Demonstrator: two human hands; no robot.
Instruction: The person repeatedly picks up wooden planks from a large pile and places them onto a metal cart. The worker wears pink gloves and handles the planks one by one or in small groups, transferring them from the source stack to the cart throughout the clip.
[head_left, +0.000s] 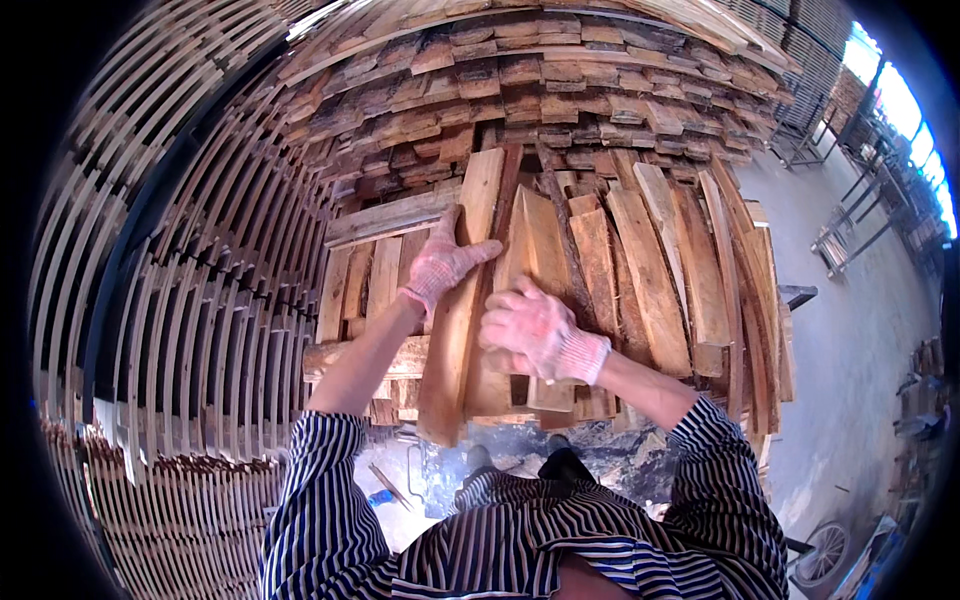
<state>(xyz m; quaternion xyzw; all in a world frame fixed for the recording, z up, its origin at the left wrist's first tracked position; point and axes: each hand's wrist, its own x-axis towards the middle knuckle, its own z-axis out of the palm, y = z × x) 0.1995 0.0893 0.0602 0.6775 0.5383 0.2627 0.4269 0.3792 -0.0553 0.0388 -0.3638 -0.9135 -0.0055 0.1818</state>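
Left hand (443,264): spread open against a long plank (458,350)
Right hand (537,334): curled loosely, hold unclear
Floor (850,325): ran grey beyond the pile's (648,285) right edge

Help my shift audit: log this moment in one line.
left hand: on plank | right hand: over boards, blurred | both: gloved | beyond: stack

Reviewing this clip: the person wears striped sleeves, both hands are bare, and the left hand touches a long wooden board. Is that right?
Not quite: the hands are not bare. The head view shows pale pink gloves on both. The striped sleeves and the left hand touching a long wooden board are right.
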